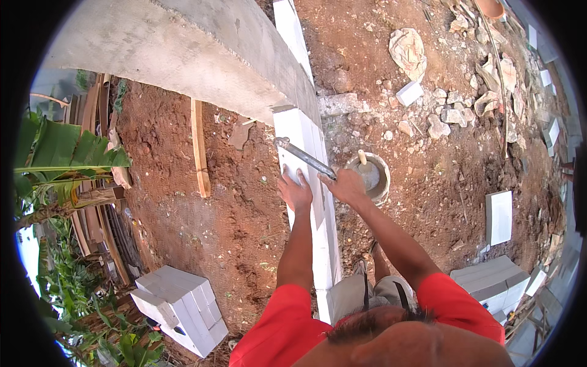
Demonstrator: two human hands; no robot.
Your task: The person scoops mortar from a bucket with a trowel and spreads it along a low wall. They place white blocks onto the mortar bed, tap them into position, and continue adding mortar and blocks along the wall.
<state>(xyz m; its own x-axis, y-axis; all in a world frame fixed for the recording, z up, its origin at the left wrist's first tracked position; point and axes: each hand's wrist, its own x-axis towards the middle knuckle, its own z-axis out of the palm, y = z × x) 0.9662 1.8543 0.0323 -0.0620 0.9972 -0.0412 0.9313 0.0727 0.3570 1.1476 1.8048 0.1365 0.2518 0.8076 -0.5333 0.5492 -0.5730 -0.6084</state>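
Note:
My left hand [296,189] lies with fingers spread on a white block wall [324,244], just below a metal hammer-like tool [304,155]. My right hand [346,186] grips that tool by its lower end. The tool slants up and left over the blocks, its head close to where the wall meets a grey concrete column [202,43]. A round bucket [384,177] with grey contents and a light handle sticking up from it stands on the dirt beside my right hand.
Stacked white blocks [195,306] lie lower left, more [489,275] lower right. A wooden plank [200,153] lies on the reddish dirt [238,208]. Leafy plants [67,153] and boards line the left. Rubble [452,116], a crumpled sack [406,52] and loose blocks [498,214] lie right.

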